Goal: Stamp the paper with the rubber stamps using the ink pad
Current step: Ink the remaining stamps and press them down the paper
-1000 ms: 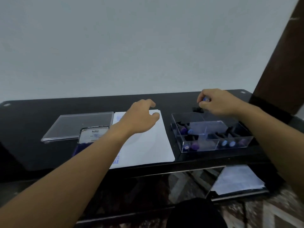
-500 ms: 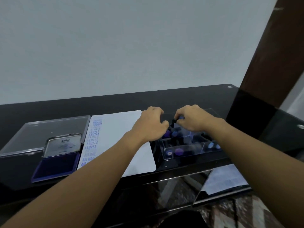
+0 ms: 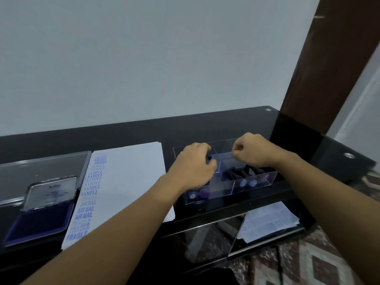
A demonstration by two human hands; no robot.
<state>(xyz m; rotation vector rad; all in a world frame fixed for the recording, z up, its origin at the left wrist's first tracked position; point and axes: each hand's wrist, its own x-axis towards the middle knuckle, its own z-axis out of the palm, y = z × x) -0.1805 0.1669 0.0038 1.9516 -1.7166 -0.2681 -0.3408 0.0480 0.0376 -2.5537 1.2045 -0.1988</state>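
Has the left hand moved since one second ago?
Yes. The left hand went right, off the paper to over the clear box.

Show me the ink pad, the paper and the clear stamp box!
ink pad (image 3: 39, 223): head view, on its blue inked surface.
paper (image 3: 131, 182): head view, on its blank middle.
clear stamp box (image 3: 221, 192): head view, on its front wall.

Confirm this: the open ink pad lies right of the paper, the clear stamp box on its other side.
Wrong: the head view shows the ink pad left of the paper, the clear stamp box on its other side.
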